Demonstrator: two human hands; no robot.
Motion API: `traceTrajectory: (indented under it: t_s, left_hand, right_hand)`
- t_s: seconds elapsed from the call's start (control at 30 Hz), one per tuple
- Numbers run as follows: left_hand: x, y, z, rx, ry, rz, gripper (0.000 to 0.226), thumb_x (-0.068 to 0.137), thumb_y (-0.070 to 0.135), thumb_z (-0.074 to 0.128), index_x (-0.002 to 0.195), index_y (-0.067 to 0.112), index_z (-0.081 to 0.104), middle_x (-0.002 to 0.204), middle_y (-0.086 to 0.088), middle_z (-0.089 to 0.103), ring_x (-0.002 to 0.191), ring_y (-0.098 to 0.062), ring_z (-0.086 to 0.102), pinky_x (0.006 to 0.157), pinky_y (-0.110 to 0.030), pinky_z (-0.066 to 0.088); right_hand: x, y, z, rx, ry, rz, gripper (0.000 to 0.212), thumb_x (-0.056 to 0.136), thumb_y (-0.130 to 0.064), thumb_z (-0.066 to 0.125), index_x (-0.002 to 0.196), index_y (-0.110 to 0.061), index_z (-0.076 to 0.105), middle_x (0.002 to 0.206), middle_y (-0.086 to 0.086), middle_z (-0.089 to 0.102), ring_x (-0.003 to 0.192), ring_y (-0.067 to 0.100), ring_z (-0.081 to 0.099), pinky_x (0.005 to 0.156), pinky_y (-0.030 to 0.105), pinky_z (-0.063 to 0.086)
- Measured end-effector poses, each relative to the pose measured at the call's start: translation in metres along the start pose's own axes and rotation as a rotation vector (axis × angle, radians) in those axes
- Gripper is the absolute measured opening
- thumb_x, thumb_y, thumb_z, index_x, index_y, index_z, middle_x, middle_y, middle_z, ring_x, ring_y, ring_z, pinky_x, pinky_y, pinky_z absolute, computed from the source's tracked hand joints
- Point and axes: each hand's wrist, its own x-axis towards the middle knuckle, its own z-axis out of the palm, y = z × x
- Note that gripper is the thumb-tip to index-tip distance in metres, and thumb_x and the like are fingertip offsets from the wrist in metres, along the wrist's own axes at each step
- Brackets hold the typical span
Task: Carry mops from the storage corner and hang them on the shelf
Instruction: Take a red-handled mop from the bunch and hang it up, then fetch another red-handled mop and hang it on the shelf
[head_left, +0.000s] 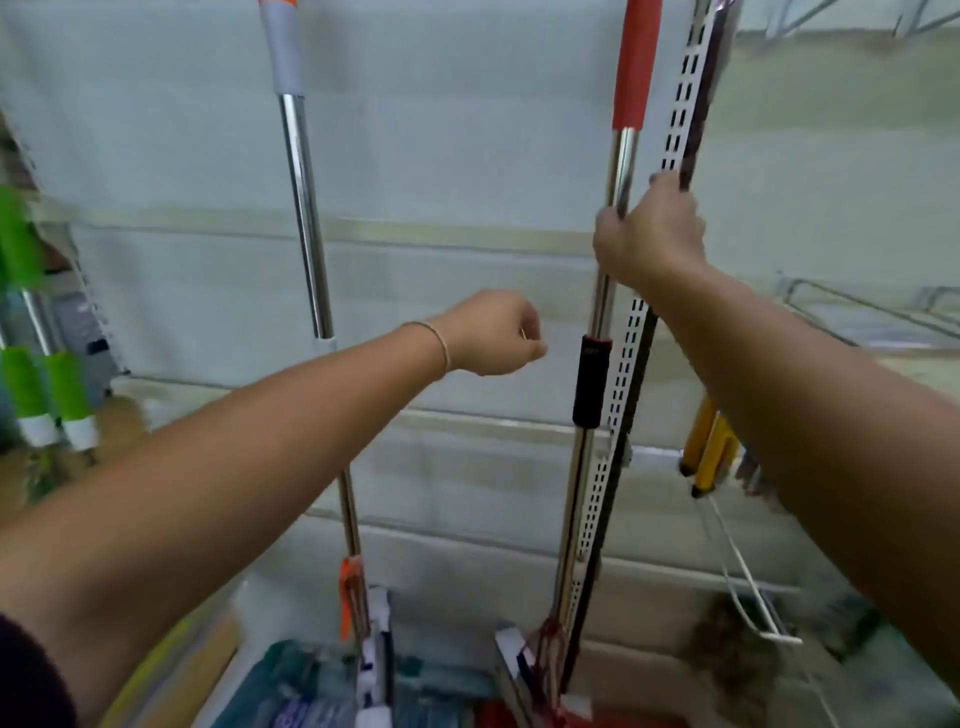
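- At the right of the pale panel wall: right hand (649, 234) closed as a grip around the shiny metal mop pole with red upper sleeve and black collar (621, 156), just below the red sleeve, fingertips also touching the white slotted metal upright of the shelf (680, 98) just beside it.
- Pole standing nearly vertical, close along the slotted upright, mop head low near the floor, partly hidden and blurred.
- In the middle: left hand (493, 332) curled into a loose fist, holding nothing visible, apart from both poles; thin bracelet (434, 338) on the wrist.
- To the left of the fist: second chrome mop pole with grey and orange top sleeve (304, 208), upright against the panel wall, orange lever part low on it.
- At the far left edge: green and white handles (47, 395), blurred.
- At the right, behind the forearm: yellow handles (709, 452) hanging near a white wire hook (748, 587).
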Motion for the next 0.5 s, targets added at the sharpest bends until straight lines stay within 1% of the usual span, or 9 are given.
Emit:
traceTrajectory:
  t_s: [0.07,0.13,0.2,0.27,0.4,0.5]
  left_hand:
    - [-0.021,-0.004,0.013,0.125,-0.05,-0.015,0.033,0.093,0.038,0.057,0.114,0.016,0.067,0.111,-0.004,0.07,0.104,-0.023,0.062,0.089,-0.029,0.048]
    - [-0.04,-0.013,0.029,0.194,-0.144,-0.064,0.041,0.093,0.041,0.056,0.125,0.016,0.06,0.123,-0.004,0.065,0.115,-0.025,0.057,0.095,-0.03,0.044]
    - [-0.06,-0.024,0.041,0.238,-0.229,-0.11,0.046,0.093,0.043,0.054,0.131,0.016,0.054,0.127,-0.005,0.062,0.118,-0.026,0.055,0.098,-0.032,0.044]
    - [-0.082,-0.037,0.046,0.237,-0.263,-0.163,0.049,0.094,0.044,0.053,0.134,0.016,0.051,0.128,-0.006,0.062,0.12,-0.027,0.054,0.099,-0.032,0.043]
    - [-0.13,-0.073,0.039,0.122,-0.218,-0.323,0.049,0.093,0.043,0.054,0.135,0.018,0.051,0.129,-0.004,0.061,0.12,-0.025,0.054,0.097,-0.029,0.042]
    - [-0.167,-0.103,0.027,0.07,-0.124,-0.412,0.046,0.094,0.04,0.054,0.134,0.017,0.051,0.128,-0.006,0.062,0.119,-0.026,0.055,0.095,-0.029,0.041]
  right_hand:
    - [-0.02,-0.007,0.007,0.039,0.05,-0.027,0.047,0.092,-0.034,0.054,0.133,-0.014,0.041,0.133,0.011,0.047,0.122,0.033,0.047,0.1,0.045,0.042]
    - [-0.04,-0.015,0.018,0.069,0.063,-0.079,0.053,0.091,-0.031,0.053,0.139,-0.015,0.038,0.137,0.009,0.043,0.125,0.03,0.044,0.105,0.044,0.039]
    - [-0.061,-0.024,0.03,0.103,0.01,-0.139,0.059,0.089,-0.03,0.052,0.144,-0.017,0.034,0.143,0.009,0.039,0.131,0.029,0.039,0.11,0.044,0.032]
    - [-0.08,-0.031,0.045,0.122,-0.084,-0.172,0.061,0.089,-0.029,0.052,0.146,-0.018,0.032,0.145,0.008,0.036,0.134,0.029,0.035,0.111,0.044,0.032]
    - [-0.117,-0.036,0.073,0.152,-0.231,-0.215,0.059,0.09,-0.029,0.052,0.146,-0.015,0.035,0.146,0.009,0.035,0.135,0.031,0.034,0.111,0.045,0.033]
    - [-0.15,-0.044,0.099,0.149,-0.327,-0.241,0.058,0.092,-0.03,0.053,0.145,-0.014,0.036,0.147,0.011,0.035,0.137,0.032,0.033,0.11,0.046,0.03]
